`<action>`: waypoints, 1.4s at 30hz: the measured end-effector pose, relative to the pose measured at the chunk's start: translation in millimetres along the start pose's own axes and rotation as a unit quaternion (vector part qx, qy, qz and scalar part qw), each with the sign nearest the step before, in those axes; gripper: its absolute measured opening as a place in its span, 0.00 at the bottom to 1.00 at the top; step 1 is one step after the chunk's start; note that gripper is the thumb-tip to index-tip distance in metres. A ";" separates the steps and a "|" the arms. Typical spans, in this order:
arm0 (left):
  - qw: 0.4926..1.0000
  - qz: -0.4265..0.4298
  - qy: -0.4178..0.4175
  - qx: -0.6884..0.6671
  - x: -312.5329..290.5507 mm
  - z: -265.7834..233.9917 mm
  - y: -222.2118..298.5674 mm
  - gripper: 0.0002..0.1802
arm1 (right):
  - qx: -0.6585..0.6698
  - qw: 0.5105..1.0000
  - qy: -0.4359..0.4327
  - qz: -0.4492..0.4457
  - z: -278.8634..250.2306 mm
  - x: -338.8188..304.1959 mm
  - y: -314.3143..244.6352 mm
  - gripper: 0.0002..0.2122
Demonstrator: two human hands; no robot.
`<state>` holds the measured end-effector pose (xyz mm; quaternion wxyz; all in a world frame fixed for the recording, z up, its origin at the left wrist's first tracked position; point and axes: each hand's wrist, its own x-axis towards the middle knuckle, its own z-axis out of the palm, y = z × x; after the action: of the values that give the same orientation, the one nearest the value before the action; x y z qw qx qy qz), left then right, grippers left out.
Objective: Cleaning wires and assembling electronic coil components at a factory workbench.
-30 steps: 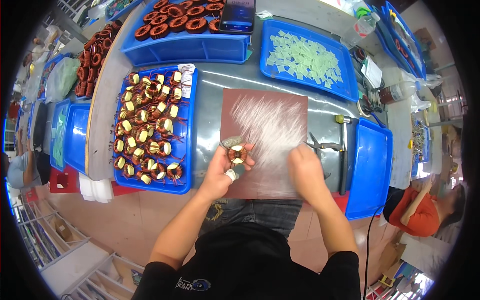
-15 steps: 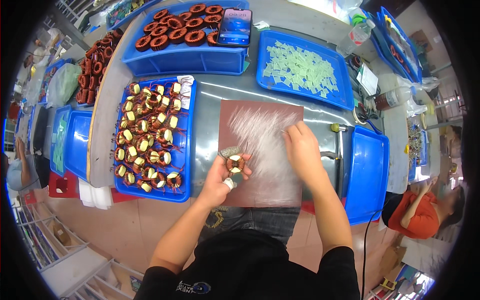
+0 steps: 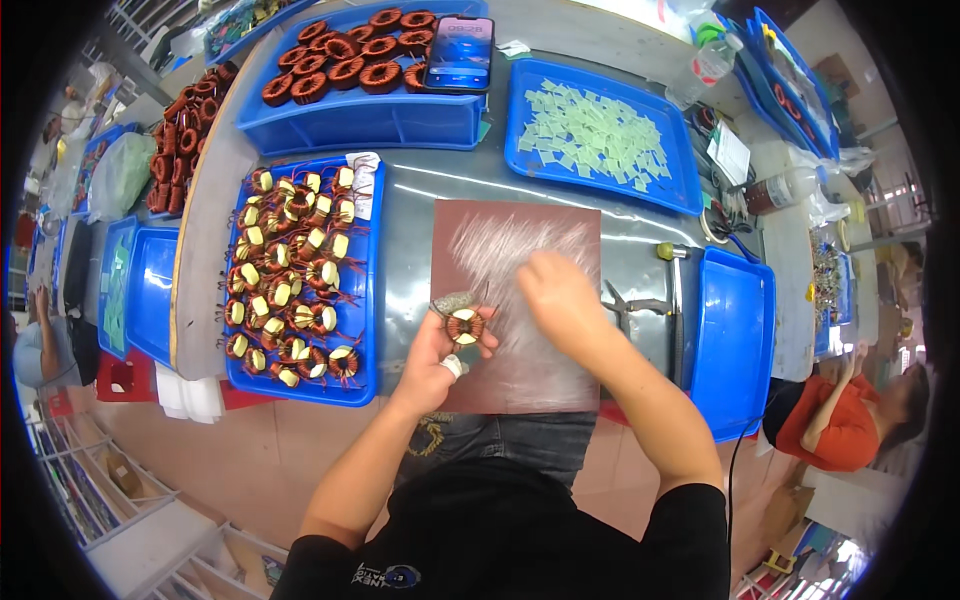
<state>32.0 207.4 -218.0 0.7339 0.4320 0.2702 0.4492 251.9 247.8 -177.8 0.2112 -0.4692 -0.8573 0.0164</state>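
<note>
1. Phone: 12 o'clock, screen up and lit.
2. Clear bottle: between 1 and 2 o'clock.
3. Bottle with brown liquid: 2 o'clock.
4. Hammer: 3 o'clock, between pliers and blue tray.
5. Person in orange: 4 o'clock.
6. White shelving: 8 o'clock.
7. Pale green plastic bag: 10 o'clock.

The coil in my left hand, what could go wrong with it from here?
The coil might slip, since only the fingers of your left hand seem to hold it over the brown sheet. Its thin wires stick out, so your right hand, close by, could snag or bend them.
</note>
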 end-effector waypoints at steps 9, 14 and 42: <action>1.000 0.001 0.017 0.016 -1.4 1.8 1.6 0.36 | 0.282 0.907 0.043 0.310 -58.2 -22.6 56.7 0.07; 1.000 -0.001 -0.003 0.005 0.7 2.1 3.0 0.34 | 0.567 0.722 0.012 0.398 -60.5 -35.2 49.8 0.06; 0.997 -0.036 -0.004 0.065 -3.0 17.5 13.4 0.26 | 0.341 0.902 0.085 0.249 -52.0 -49.7 -66.4 0.04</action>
<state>38.7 200.9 -197.8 0.7207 0.4709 0.3116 0.4021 242.0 161.5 -132.6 0.4195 -0.5659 -0.6335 0.3202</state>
